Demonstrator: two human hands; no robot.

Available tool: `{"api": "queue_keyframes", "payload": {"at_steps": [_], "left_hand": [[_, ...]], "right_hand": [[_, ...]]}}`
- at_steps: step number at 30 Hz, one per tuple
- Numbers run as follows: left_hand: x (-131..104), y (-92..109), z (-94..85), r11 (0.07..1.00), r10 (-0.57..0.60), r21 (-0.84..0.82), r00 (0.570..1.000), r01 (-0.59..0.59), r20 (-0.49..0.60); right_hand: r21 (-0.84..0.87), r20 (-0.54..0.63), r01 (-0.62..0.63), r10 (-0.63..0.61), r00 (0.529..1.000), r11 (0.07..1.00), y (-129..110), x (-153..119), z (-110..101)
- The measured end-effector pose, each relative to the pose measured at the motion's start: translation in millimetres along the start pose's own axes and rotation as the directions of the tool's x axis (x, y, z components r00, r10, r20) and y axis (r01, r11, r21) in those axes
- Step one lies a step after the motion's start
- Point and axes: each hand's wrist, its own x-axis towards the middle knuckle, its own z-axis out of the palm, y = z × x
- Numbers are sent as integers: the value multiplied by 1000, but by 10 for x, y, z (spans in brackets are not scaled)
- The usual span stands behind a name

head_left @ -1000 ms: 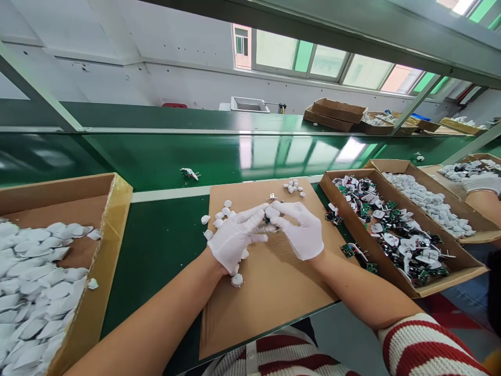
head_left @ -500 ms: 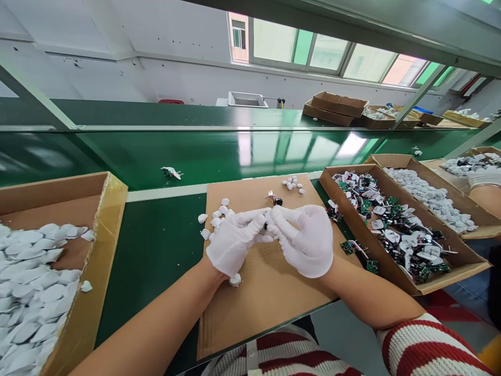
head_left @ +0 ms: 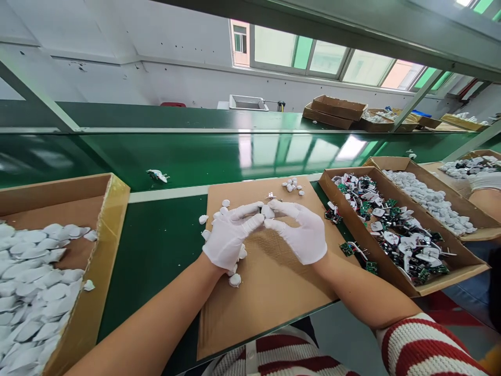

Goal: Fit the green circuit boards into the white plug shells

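left hand [head_left: 227,237] and right hand [head_left: 303,232], fingertips nearly closed, pinch a white piece [head_left: 267,212].

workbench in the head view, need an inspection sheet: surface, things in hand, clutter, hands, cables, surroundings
Surface: cardboard sheet on green bench
Things in hand: small white piece between the fingertips
Clutter: loose white pieces on the sheet; loose circuit boards beside the open box of boards
Hands: left hand and right hand, both white-gloved, fingertips at the piece
Cables: short wires by the loose boards
Surroundings: box of white pieces at left; co-worker's gloved hand at far right; windows behind
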Motion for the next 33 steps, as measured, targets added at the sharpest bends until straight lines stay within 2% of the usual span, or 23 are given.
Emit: {"api": "queue_keyframes", "payload": {"at_steps": [3, 8, 9, 13, 15, 17, 18, 21, 24, 26, 28, 31, 33], "left_hand": [[-11, 7, 39, 996, 41, 84, 998, -37, -43], [-16, -19, 65, 998, 49, 47, 999, -49, -18], [-10, -33, 60, 999, 41, 23, 999, -41, -12], [34, -93, 24, 994, 38, -107, 997, -30, 69], [51, -110, 8, 988, 54, -150, 989, -33, 134], [55, -121, -1, 980, 70, -196, 983, -36, 168], [53, -126, -2, 974, 72, -222, 983, -33, 170], [33, -140, 14, 962, 65, -273, 987, -23, 148], [15, -144, 41, 961, 60, -276, 989, -20, 136], [17, -146, 47, 961, 62, -277, 987, -18, 150], [31, -151, 33, 956, 73, -292, 979, -15, 189], [57, -156, -19, 952, 72, -305, 966, 7, 247], [65, -142, -61, 954, 37, -295, 956, 53, 292]], "right_hand": [[45, -14, -25, 26, 1000, 999, -20, 3, -6], [111, -68, -5, 13, 998, 994, 28, -8, 21], [96, -58, 20, -15, 998, 995, 46, -2, 30], [-22, 135, 185, -181, 974, 982, 104, 31, 58], [-110, 83, 236, -228, 970, 965, 123, 12, 72], [-212, -24, 216, -226, 974, 953, 140, -31, 89], [-253, -42, 204, -222, 974, 946, 147, -53, 97], [-317, -3, 265, -280, 960, 911, 158, -78, 100], [-340, 40, 407, -420, 907, 848, 149, -41, 75], [-370, 65, 447, -457, 887, 814, 141, -15, 60], [-394, 56, 413, -427, 902, 821, 132, -7, 59], [-377, -44, 267, -305, 951, 887, 112, -9, 74], [-322, -55, 250, -282, 958, 913, 93, 9, 75]]}}
